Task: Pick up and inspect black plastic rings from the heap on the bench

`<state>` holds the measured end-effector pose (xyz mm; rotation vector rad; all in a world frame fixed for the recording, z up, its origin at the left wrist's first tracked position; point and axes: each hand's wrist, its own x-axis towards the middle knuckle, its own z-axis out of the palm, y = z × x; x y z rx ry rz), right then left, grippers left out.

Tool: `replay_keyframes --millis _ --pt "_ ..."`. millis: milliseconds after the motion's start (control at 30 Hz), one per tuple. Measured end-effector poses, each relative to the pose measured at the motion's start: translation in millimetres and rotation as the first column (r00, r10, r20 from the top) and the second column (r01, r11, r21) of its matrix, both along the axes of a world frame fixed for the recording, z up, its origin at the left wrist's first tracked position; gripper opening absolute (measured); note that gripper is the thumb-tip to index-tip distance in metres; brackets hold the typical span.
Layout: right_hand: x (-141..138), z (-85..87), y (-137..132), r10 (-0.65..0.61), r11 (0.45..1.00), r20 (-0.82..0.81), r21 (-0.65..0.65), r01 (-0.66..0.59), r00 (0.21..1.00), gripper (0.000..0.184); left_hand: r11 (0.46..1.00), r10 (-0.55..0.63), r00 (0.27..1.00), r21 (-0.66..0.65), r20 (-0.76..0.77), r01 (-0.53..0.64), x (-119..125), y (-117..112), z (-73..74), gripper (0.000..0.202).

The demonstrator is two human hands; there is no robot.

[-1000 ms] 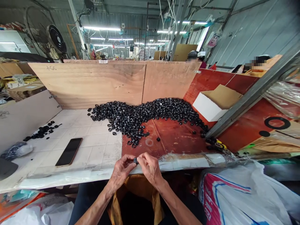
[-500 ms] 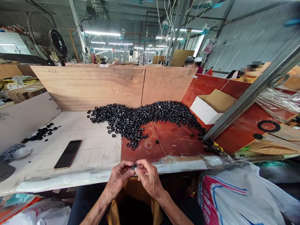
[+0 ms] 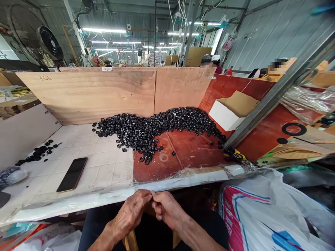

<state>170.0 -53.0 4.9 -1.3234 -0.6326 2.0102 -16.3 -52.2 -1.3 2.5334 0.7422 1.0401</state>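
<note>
My left hand (image 3: 133,210) and my right hand (image 3: 169,208) meet at the fingertips, just in front of the worktable's near edge. Both are closed, thumbs and fingers pressed together. Whatever sits between them is hidden by the fingers. Beyond them, a long heap of small black ring-shaped parts (image 3: 138,134) lies against the wooden back board, across the white and red halves of the tabletop. One loose black part (image 3: 173,153) rests on the red surface. Below my hands, part of a yellow-brown bag (image 3: 131,241) shows at my lap.
A dark phone (image 3: 72,175) lies on the white side, with a smaller group of black parts (image 3: 40,153) farther left. An open white box (image 3: 226,115) leans by the slanted metal post (image 3: 272,92). A large white sack (image 3: 256,212) stands at right. People are behind the boards.
Both hands have come down slightly and turned, covering the small black ring part that showed between their fingertips. The camera view has shifted a little; the heap looks the same.
</note>
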Motion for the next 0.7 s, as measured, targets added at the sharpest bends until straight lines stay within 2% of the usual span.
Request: replay_keyframes --millis 33,67,133,167,200,233,267,300,333,367,400,467,500,567,633,700 --pt "2.2 -1.0 -1.6 0.050 0.998 0.012 -0.045 -0.050 0.999 0.025 0.998 -0.049 0.998 0.024 -0.039 0.050 -2.4 -1.3 4.0 0.045" --pt "5.0 -1.9 -2.4 0.120 0.992 0.064 -0.035 -0.117 0.991 0.025 0.994 -0.100 0.992 0.027 -0.072 0.103 -4.2 -2.3 9.0 0.044" --pt "12.2 -2.4 1.3 0.230 0.961 0.242 0.096 -0.259 0.943 0.033 0.985 -0.165 0.978 -0.065 -0.126 0.158 -5.4 -1.0 20.3 0.038" --pt "16.3 -1.8 7.4 0.220 0.930 0.351 0.205 -0.304 0.910 0.034 0.980 -0.157 0.978 -0.143 -0.141 0.136 -4.8 2.6 25.3 0.032" --pt "20.5 -0.9 16.9 0.147 0.880 0.459 0.343 -0.328 0.876 0.032 0.972 -0.102 0.984 -0.223 -0.149 0.068 -3.2 8.9 28.9 0.026" --pt "24.4 0.1 29.8 0.039 0.827 0.524 0.460 -0.322 0.851 0.024 0.955 -0.001 0.988 -0.293 -0.153 -0.044 -0.7 18.1 30.4 0.021" --pt "27.5 0.7 45.6 -0.129 0.719 0.589 0.610 -0.334 0.797 0.013 0.922 0.141 0.978 -0.339 -0.156 -0.187 2.8 30.1 29.7 0.017" --pt "29.6 0.6 63.4 -0.287 0.573 0.621 0.722 -0.388 0.730 0.007 0.876 0.294 0.944 -0.353 -0.150 -0.329 7.1 44.4 26.6 0.010" --pt "30.6 -0.7 81.9 -0.401 0.449 0.621 0.774 -0.446 0.674 0.018 0.824 0.429 0.893 -0.346 -0.138 -0.449 12.1 60.1 21.6 0.008" --pt "30.2 -3.1 100.0 -0.462 0.350 0.614 0.789 -0.505 0.640 0.030 0.783 0.516 0.847 -0.329 -0.130 -0.528 17.6 76.2 15.4 0.013" --pt "28.7 -6.6 116.4 -0.492 0.275 0.606 0.789 -0.549 0.625 0.040 0.751 0.575 0.807 -0.305 -0.135 -0.586 23.1 91.5 8.5 0.019" --pt "23.1 -16.0 141.1 -0.494 0.186 0.615 0.766 -0.616 0.615 0.048 0.719 0.623 0.763 -0.256 -0.176 -0.646 32.8 116.4 -4.3 0.026" --pt "19.7 -21.1 148.9 -0.491 0.172 0.625 0.752 -0.636 0.607 0.046 0.711 0.635 0.747 -0.231 -0.196 -0.665 36.3 124.8 -9.5 0.026" --pt "13.4 -29.9 156.3 -0.498 0.189 0.645 0.733 -0.654 0.579 0.034 0.706 0.647 0.729 -0.185 -0.224 -0.683 39.8 133.4 -16.4 0.021" --pt "9.4 -35.5 156.8 -0.516 0.243 0.652 0.734 -0.635 0.556 0.023 0.717 0.643 0.733 -0.160 -0.224 -0.678 38.2 132.9 -19.0 0.017" --pt "8.2 -37.3 154.7 -0.523 0.310 0.633 0.765 -0.565 0.570 0.021 0.744 0.614 0.763 -0.176 -0.202 -0.645 33.0 126.9 -18.7 0.019"
